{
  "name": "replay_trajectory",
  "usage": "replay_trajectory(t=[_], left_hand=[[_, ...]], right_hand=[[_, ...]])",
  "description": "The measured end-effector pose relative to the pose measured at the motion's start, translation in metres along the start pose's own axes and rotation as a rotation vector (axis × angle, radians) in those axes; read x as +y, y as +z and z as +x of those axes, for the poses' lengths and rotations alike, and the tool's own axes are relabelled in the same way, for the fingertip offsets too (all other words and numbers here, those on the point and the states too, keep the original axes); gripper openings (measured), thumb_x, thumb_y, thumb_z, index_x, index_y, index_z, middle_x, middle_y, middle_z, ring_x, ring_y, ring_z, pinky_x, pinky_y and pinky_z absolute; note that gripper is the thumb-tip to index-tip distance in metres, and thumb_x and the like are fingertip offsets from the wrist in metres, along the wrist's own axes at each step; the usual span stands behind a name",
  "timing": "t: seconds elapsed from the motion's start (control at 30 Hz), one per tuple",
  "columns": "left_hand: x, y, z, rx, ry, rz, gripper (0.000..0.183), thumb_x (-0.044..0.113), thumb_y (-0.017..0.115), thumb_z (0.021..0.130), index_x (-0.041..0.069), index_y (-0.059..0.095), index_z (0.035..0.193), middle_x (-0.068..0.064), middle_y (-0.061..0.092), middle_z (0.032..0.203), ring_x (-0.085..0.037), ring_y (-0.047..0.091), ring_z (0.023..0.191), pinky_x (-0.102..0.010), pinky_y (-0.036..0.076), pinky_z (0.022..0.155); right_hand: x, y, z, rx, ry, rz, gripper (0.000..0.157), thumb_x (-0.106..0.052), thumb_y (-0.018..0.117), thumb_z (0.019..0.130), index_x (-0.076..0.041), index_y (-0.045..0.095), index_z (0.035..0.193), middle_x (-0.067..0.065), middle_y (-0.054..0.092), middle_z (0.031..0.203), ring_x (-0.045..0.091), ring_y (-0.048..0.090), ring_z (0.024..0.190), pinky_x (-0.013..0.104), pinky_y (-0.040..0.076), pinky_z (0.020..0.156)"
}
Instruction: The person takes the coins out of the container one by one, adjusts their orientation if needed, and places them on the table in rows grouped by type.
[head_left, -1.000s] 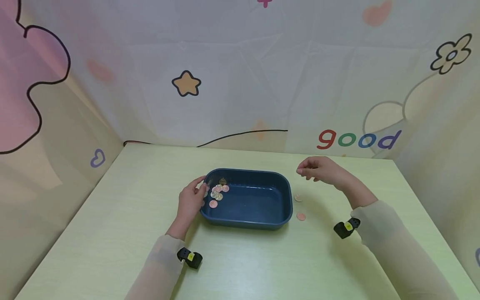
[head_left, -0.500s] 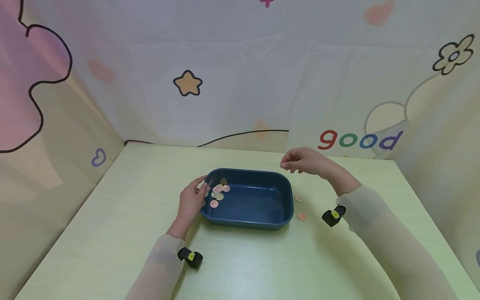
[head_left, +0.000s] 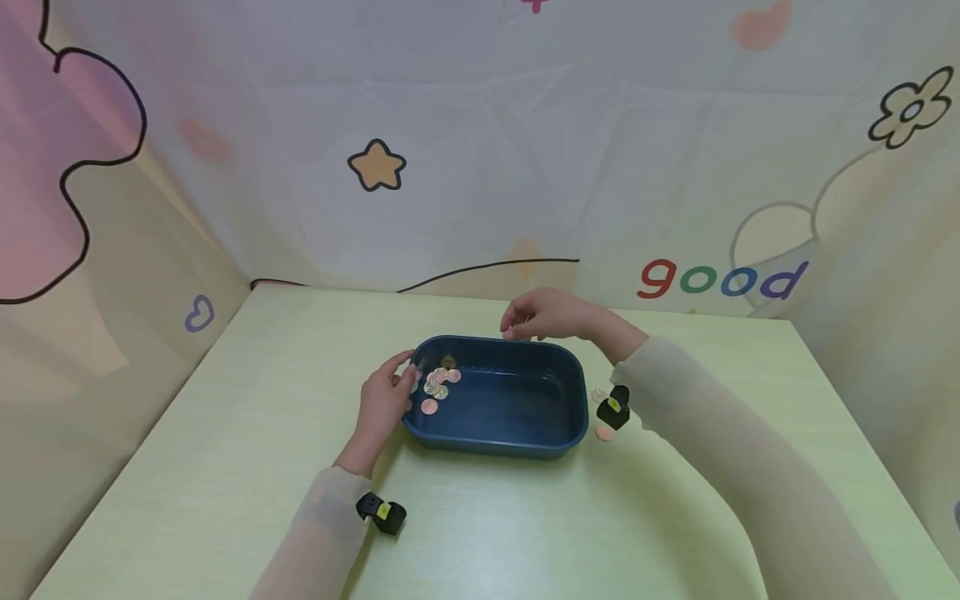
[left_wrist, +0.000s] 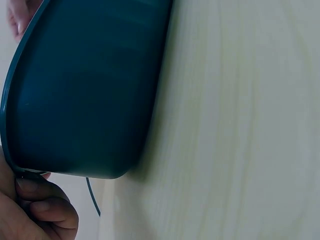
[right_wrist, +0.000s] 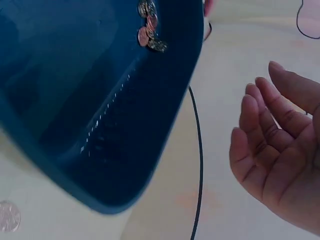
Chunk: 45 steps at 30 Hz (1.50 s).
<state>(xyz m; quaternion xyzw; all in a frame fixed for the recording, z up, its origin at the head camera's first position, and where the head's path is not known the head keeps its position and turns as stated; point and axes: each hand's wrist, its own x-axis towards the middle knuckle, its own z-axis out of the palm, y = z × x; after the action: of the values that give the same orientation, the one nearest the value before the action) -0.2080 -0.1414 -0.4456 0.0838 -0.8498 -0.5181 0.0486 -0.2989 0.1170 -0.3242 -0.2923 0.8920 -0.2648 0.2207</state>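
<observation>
Patterned cloth (head_left: 480, 192) behind a pale table (head_left: 225, 433): star (head_left: 377, 165), upper left of centre; flower (head_left: 911, 110), upper right; word "good" (head_left: 697, 279), right of centre; purple heart outline (head_left: 188, 315), left.

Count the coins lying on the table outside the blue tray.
2. Both lie just to the right of the blue tray: a silvery coin and, below it in the head view, a pinkish coin. The right sleeve could hide others.

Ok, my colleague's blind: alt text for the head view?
A left hand grips a blue tray with coins at its left end; a right hand hovers near the far rim. Two more coins lie on the table.
</observation>
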Motion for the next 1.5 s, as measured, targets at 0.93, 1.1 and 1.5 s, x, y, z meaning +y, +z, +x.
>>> replay_trajectory(t=[0.93,1.1,1.5], left_hand=[[-0.004,-0.002,0.0,0.002,0.002,-0.022,0.04,0.017,0.056,0.104,0.005,0.06,0.142,0.006,0.043,0.057,-0.006,0.045,0.048,-0.02,0.036,0.05],[-0.004,-0.002,0.0,-0.001,0.007,-0.023,0.04,0.017,0.055,0.105,0.005,0.06,0.142,0.006,0.042,0.057,-0.006,0.045,0.048,-0.021,0.036,0.05],[-0.002,-0.003,-0.001,0.0,0.016,-0.012,0.039,0.019,0.055,0.105,0.006,0.06,0.142,0.006,0.039,0.057,-0.008,0.043,0.048,-0.022,0.035,0.05]], right_hand=[[-0.026,0.072,0.088,-0.148,-0.11,-0.041,0.02,-0.007,0.064,0.099,0.004,0.07,0.115,0.019,0.075,0.107,0.024,0.069,0.086,0.026,0.056,0.078],[-0.022,0.083,0.094,-0.158,-0.081,0.004,0.019,-0.005,0.064,0.099,0.005,0.069,0.114,0.021,0.075,0.102,0.026,0.071,0.082,0.025,0.057,0.073],[-0.012,0.103,0.104,-0.141,-0.12,-0.106,0.024,-0.009,0.067,0.097,0.001,0.071,0.118,0.014,0.073,0.108,0.009,0.056,0.077,0.017,0.044,0.069]])
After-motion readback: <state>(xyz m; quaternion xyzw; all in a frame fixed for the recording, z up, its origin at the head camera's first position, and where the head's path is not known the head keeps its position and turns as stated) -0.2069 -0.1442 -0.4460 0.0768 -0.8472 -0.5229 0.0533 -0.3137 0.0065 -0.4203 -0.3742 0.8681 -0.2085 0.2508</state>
